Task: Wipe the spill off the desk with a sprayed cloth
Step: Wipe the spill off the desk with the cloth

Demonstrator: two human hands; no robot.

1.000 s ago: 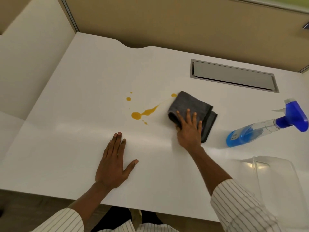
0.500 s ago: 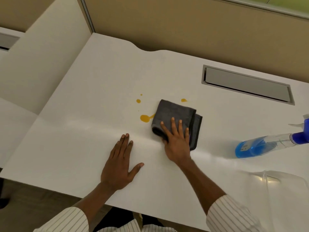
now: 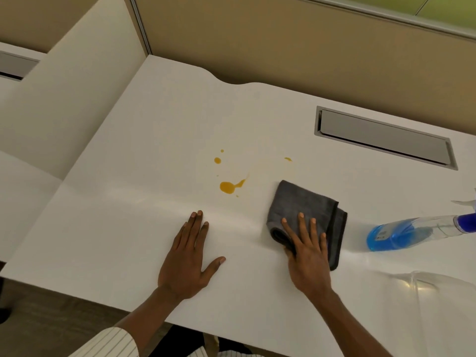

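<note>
spill [image 3: 228, 187]: orange, on desk, up-left of cloth, not touching it; main blob with a thin tail pointing up-right, toward the cloth side
desk [image 3: 128, 228]: white, flat; spill sits mid-desk, well in from front edge
cloth [image 3: 304, 207]: grey, folded, flat on desk; right of main blob, clear gap between
spray bottle [image 3: 401, 233]: lying on its side, right of cloth, apart from it
right hand [image 3: 307, 256]: flat, palm down, fingers spread on near part of cloth; pressing, not curled round it
left hand [image 3: 186, 258]: flat on bare desk, open, holds nothing; just below blob
small drops [image 3: 217, 160]: above main blob; one more [image 3: 288, 159] above cloth
next move (judgement): sweep cloth left and slightly away; right hand already on it. Left hand nearer to blob, but empty
</note>
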